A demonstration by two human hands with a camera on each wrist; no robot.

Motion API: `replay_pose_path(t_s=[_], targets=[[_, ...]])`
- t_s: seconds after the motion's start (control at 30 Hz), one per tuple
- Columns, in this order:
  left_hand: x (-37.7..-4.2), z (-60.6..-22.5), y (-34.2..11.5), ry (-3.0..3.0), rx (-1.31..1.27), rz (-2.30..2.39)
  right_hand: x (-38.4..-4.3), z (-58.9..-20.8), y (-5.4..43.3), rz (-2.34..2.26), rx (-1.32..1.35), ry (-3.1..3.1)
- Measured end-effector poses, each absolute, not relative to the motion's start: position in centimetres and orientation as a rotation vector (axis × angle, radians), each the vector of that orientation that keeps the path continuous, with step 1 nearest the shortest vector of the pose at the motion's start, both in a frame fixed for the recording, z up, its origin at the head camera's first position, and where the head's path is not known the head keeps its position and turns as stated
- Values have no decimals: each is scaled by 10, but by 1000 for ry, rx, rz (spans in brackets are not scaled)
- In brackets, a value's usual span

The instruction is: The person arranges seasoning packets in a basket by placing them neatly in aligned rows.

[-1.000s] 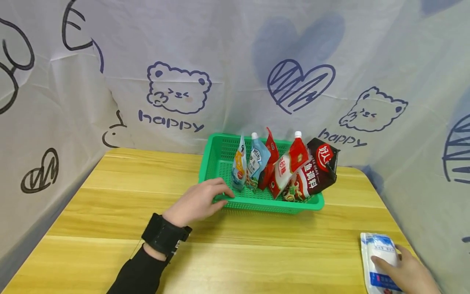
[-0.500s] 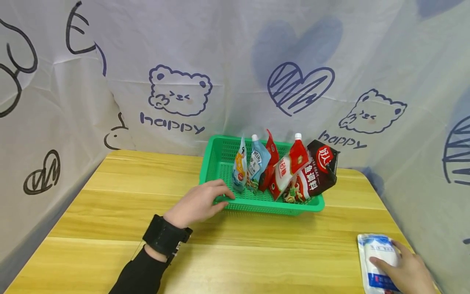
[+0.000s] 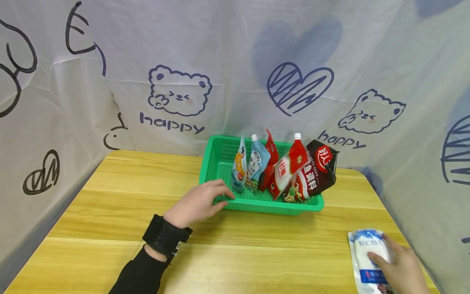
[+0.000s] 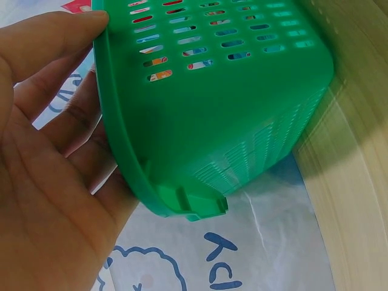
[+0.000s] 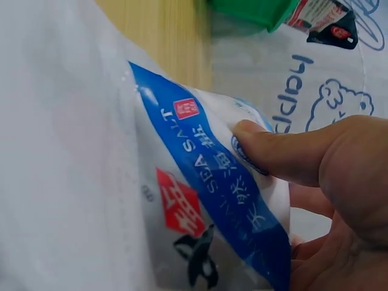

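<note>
At the front left corner of a green plastic basket (image 3: 264, 206), my left hand (image 3: 200, 202) holds the rim. The left wrist view shows the thumb on one side of that rim (image 4: 112, 103) and the other fingers behind it. Far to the right, my right hand (image 3: 402, 265) grips a white and blue bag of sea salt (image 3: 371, 261) by its right side. In the right wrist view the thumb presses the front of the salt bag (image 5: 212, 176), whose lettering reads "SEA SALT". The fingers behind the bag are mostly hidden.
Inside the basket lean a blue and orange pouch (image 3: 239, 169), a light blue Heinz pouch (image 3: 258, 159), a red pouch (image 3: 270, 153), a red and white capped pouch (image 3: 288, 167) and a dark seasoning packet (image 3: 319, 171). Behind the wooden table (image 3: 257, 253) hangs a printed cloth (image 3: 238, 61).
My right hand has moved a little left and away from me with the salt bag. The left hand and the basket stay in place.
</note>
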State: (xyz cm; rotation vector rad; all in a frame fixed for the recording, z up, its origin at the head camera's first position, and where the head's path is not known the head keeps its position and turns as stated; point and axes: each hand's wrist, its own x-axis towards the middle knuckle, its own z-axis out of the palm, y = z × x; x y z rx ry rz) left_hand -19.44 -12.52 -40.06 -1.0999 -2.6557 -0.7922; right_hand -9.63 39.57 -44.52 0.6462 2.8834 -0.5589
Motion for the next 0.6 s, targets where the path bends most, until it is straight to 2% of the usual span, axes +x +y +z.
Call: replay_pose_path(t_s=[0.47, 0.6], targets=[[-195, -401, -125, -2658, -1093, -797, -94, -432, 358, -759, 471, 3251], [-194, -401, -125, -2659, -1092, -803, -94, -424, 346, -845, 503, 3281]])
